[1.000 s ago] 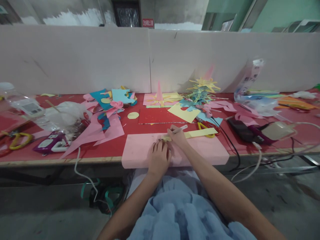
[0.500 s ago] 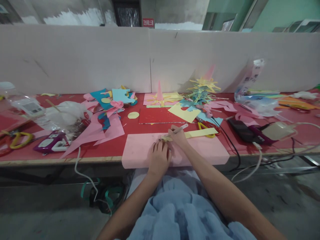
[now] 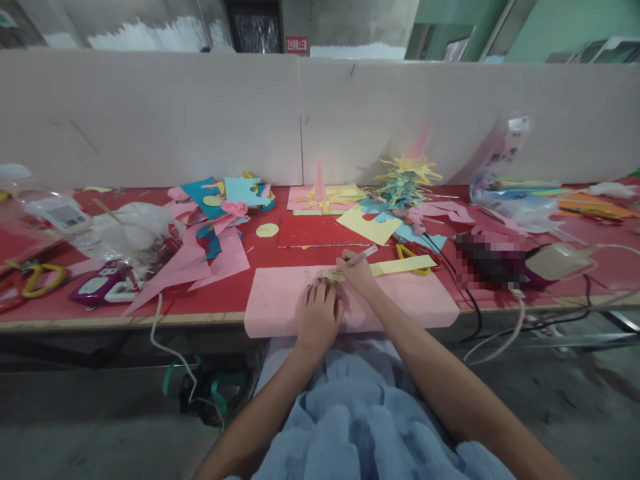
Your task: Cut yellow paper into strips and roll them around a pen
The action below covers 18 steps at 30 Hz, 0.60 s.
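Observation:
My right hand (image 3: 356, 270) is closed around a pale pen (image 3: 367, 254), its lower end down by a yellow paper strip (image 3: 410, 265). Flat beside it lies my left hand (image 3: 321, 308), fingers stretched out, with the fingertips at the strip's left end. Both hands rest over a large pink paper sheet (image 3: 277, 300) that hangs over the table's front edge. The pen's tip and part of the strip are hidden under my right hand. Just behind the strip are scissors with yellow handles (image 3: 414, 259).
Pink and blue paper scraps (image 3: 225, 257) and a purple glue-gun-like tool (image 3: 103, 283) lie to the left. A layered paper tree (image 3: 407, 177) stands at the back right. Cables (image 3: 463, 287) trail over the right front edge, near a white charger (image 3: 557, 261).
Both hands stay in nearly the same place. The pen appears slightly more slanted, while the strip and sheet lie as before.

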Motion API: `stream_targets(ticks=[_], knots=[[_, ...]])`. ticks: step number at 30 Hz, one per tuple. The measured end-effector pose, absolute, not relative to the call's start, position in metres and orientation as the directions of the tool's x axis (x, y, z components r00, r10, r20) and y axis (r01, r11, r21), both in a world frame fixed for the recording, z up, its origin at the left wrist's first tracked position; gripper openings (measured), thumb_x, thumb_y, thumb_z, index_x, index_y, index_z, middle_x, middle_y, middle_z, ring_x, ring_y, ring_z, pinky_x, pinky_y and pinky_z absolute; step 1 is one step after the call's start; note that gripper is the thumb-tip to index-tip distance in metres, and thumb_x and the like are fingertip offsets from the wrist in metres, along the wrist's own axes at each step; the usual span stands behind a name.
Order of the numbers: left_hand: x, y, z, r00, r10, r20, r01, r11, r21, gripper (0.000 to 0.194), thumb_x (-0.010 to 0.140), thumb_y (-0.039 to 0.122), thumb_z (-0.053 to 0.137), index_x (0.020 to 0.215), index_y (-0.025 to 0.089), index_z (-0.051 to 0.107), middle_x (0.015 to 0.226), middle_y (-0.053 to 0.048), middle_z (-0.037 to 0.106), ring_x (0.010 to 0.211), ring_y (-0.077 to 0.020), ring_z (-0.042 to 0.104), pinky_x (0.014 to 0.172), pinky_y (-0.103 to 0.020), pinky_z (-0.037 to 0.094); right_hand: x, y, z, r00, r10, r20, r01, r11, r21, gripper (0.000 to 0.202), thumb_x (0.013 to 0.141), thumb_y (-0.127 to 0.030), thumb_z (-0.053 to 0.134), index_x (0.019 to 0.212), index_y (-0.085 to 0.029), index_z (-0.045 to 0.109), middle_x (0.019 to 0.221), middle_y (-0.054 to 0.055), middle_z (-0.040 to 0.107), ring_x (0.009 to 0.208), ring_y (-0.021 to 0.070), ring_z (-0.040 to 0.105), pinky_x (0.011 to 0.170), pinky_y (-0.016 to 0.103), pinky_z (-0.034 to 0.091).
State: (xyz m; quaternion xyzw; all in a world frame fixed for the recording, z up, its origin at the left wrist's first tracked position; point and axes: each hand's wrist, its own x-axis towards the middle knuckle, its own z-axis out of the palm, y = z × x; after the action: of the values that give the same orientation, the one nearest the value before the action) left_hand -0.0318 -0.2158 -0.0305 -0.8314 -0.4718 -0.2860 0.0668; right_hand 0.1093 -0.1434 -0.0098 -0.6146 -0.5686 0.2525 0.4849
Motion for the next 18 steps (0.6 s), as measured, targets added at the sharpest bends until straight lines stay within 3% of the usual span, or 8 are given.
stream_targets(ticks=[14, 18], knots=[[-0.0309, -0.2161, -0.0307, 0.387, 0.747, 0.541, 0.817, -0.549, 0.174, 0.027, 0.088, 0.022, 0.048, 0.113, 0.015, 0.057, 0.119, -0.012, 0.060, 0.111, -0.0259, 0.054, 0.099, -0.042, 0.042, 0.1100, -0.1449, -0.0075, 0.219, 0.934, 0.281, 0.484, 0.146, -0.863, 0.025, 0.070, -0.028, 0.046, 0.056, -0.023, 0.026, 0.049, -0.007, 0.024, 0.050, 0.0100, 0.028, 0.049, 0.025, 0.023], [-0.0316, -0.2161, -0.0302, 0.390, 0.754, 0.529, 0.818, -0.547, 0.177, 0.027, 0.088, 0.023, 0.049, 0.112, 0.014, 0.057, 0.120, -0.012, 0.060, 0.112, -0.0257, 0.053, 0.101, -0.042, 0.040, 0.1120, -0.1446, -0.0083, 0.216, 0.943, 0.253, 0.352, 0.166, -0.921, 0.028, 0.070, -0.031, 0.050, 0.056, -0.023, 0.027, 0.047, -0.007, 0.029, 0.048, 0.0097, 0.032, 0.048, 0.024, 0.026]])
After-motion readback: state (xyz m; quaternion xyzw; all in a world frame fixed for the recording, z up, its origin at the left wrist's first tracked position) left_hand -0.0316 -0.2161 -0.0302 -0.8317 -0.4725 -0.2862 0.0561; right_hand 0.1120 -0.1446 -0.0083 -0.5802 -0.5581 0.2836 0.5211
